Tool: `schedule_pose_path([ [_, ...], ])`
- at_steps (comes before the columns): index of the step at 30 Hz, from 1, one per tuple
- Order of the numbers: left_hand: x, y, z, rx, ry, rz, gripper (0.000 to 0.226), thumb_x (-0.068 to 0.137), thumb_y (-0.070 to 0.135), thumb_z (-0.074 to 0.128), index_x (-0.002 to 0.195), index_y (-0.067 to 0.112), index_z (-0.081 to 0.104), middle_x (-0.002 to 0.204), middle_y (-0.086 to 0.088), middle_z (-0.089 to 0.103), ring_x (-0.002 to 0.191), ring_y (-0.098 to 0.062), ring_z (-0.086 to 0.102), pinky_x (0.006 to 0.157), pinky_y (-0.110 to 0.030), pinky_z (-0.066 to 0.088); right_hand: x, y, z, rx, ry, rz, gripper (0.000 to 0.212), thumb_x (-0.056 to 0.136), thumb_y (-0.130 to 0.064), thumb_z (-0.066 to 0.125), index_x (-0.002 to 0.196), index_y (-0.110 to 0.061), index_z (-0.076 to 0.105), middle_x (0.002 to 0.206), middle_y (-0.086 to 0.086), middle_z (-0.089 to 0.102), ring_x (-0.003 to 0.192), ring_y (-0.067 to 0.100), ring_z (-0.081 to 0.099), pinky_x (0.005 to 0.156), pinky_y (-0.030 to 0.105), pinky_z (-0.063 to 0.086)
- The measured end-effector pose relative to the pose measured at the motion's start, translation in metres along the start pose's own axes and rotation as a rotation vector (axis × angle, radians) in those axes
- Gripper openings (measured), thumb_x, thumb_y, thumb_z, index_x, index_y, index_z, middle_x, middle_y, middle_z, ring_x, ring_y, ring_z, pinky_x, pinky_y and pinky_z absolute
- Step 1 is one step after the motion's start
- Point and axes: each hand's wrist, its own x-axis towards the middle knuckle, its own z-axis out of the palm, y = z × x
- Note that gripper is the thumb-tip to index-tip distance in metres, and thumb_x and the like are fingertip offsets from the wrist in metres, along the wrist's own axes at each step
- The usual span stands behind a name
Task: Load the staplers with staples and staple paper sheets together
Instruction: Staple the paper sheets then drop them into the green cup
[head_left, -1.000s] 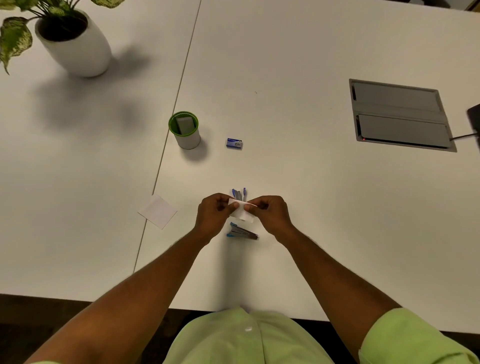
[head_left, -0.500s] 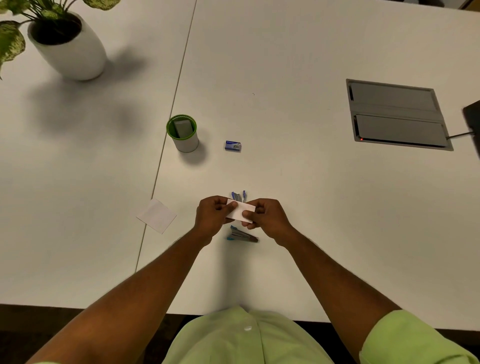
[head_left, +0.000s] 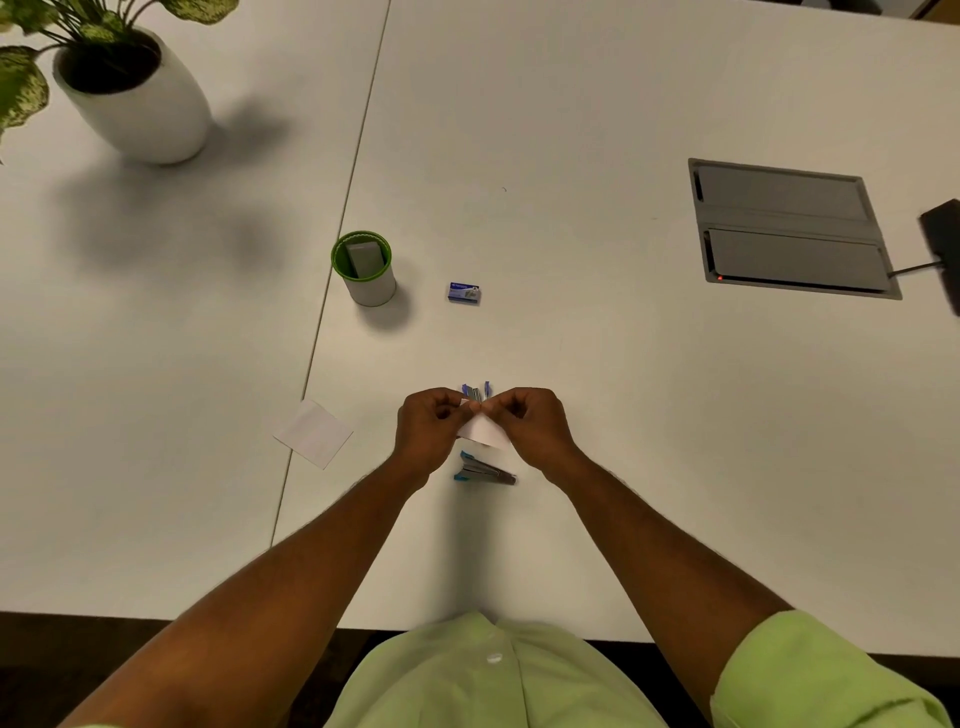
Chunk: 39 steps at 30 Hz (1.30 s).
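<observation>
Hands meet over the middle of a white worktop (head_left: 571, 364), where a person in a light green shirt (head_left: 493, 680) pinches a small white paper sheet (head_left: 483, 430) between them. The left hand (head_left: 427, 428) grips the sheet's upper left corner with curled fingers; the right hand (head_left: 530, 422) grips the upper edge just beside it, fingers likewise curled, so that the paper hangs down tilted between the two wrists.

A blue-and-grey stapler (head_left: 484, 470) lies on its side on the worktop directly below the held sheet, near the person. A second stapler (head_left: 476, 391), blue and metal, shows only partly above the knuckles, its rest hidden by the hands. A small blue box of staples (head_left: 464, 293) sits farther away, just right of a green-rimmed white cup (head_left: 365, 270) holding a grey block. Another white sheet (head_left: 313, 433) lies flat to the left, across the seam in the worktop.

A potted plant (head_left: 130, 88) in a white pot stands at the far left corner. A grey cable hatch (head_left: 789, 228) is set into the surface at the right.
</observation>
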Motion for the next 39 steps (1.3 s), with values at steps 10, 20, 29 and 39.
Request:
schedule_pose_path([
  [10, 0.000, -0.009, -0.006, 0.154, 0.030, 0.042, 0.012, 0.086, 0.022, 0.078, 0.085, 0.011, 0.073, 0.081, -0.005, 0.073, 0.074, -0.018, 0.064, 0.068, -0.031, 0.049, -0.009, 0.008, -0.003, 0.234, -0.155, 0.059, 0.026, 0.092, 0.008, 0.062, 0.114, 0.000, 0.071, 0.111, 0.018, 0.072, 0.102, 0.030, 0.069, 0.078, 0.035, 0.061],
  [20, 0.008, -0.016, -0.017, 0.132, -0.003, 0.036, 0.009, 0.086, 0.020, 0.078, 0.080, 0.017, 0.073, 0.081, -0.006, 0.074, 0.076, -0.019, 0.064, 0.071, -0.035, 0.050, -0.006, 0.009, -0.001, 0.131, -0.229, 0.069, 0.028, 0.093, 0.005, 0.061, 0.118, -0.002, 0.070, 0.110, 0.012, 0.072, 0.100, 0.023, 0.070, 0.082, 0.033, 0.061],
  [29, 0.005, -0.019, -0.023, -0.292, -0.077, -0.221, 0.017, 0.090, 0.015, 0.074, 0.101, 0.003, 0.068, 0.094, -0.015, 0.074, 0.081, -0.025, 0.074, 0.078, -0.036, 0.062, -0.008, 0.017, 0.009, 0.168, -0.004, 0.134, 0.006, 0.088, -0.013, 0.075, 0.094, -0.012, 0.074, 0.081, 0.008, 0.076, 0.065, 0.015, 0.072, 0.062, 0.024, 0.058],
  [39, -0.004, -0.037, -0.034, -0.336, -0.038, -0.339, 0.008, 0.086, 0.001, 0.074, 0.087, -0.003, 0.067, 0.081, -0.018, 0.069, 0.069, -0.026, 0.070, 0.072, -0.036, 0.063, -0.016, 0.028, 0.026, 0.269, -0.024, 0.181, 0.003, 0.092, -0.018, 0.070, 0.092, -0.020, 0.072, 0.088, 0.007, 0.076, 0.075, 0.017, 0.073, 0.073, 0.028, 0.061],
])
